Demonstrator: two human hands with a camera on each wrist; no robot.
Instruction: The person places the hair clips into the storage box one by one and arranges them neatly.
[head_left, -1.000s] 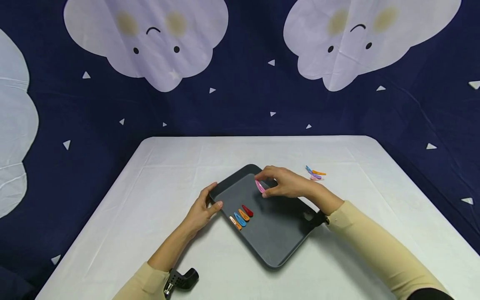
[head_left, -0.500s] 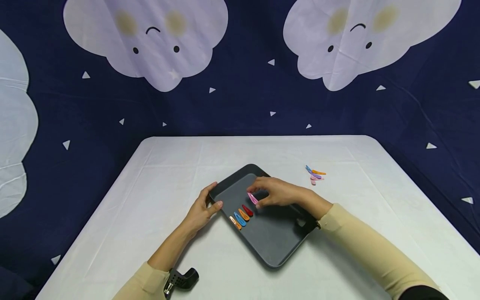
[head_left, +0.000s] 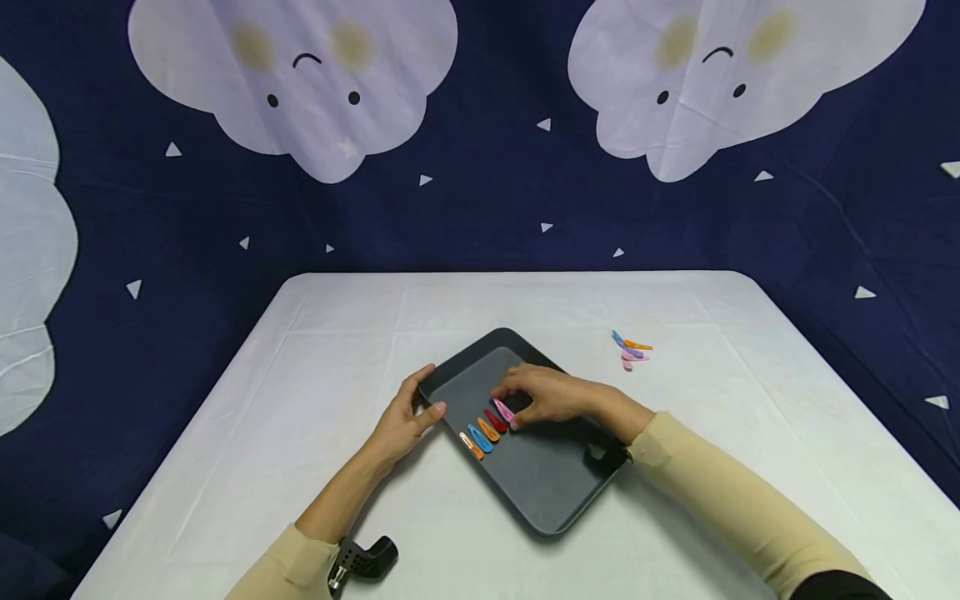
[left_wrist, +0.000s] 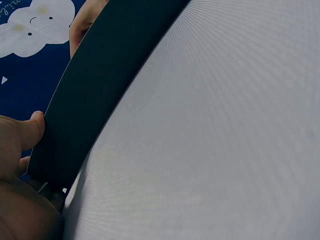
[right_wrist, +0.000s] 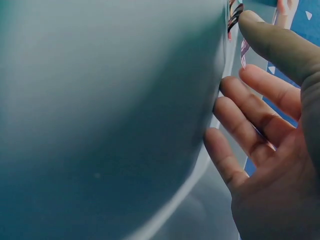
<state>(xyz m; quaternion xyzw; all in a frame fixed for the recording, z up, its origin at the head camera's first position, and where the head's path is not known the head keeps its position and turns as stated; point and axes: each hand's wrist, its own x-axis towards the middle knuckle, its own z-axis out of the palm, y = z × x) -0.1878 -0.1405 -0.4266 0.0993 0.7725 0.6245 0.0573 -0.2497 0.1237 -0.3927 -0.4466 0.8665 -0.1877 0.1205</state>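
A dark grey rectangular tray [head_left: 555, 492] lies at an angle on the white table. My left hand [head_left: 408, 417] grips its left corner, the thumb over the rim; the left wrist view shows the tray's outer wall [left_wrist: 95, 90] beside that thumb. Low over the tray, my right hand [head_left: 551, 393] pinches a pink snap hair clip [head_left: 503, 410] between thumb and forefinger. Just left of it lie a red hair clip [head_left: 495, 421], an orange one [head_left: 488, 430], a blue one [head_left: 480, 439] and a shiny orange one [head_left: 471, 446], in a row along the tray's left side.
Behind the tray to the right, a small loose pile of hair clips [head_left: 632, 353] in blue, orange, purple and pink lies on the white tablecloth [head_left: 315, 375]. A navy curtain with clouds [head_left: 495, 125] hangs beyond the table's far edge.
My right hand has moved left and toward me with the pink hair clip, lowering it beside the red one. My left hand and the tray have stayed put.
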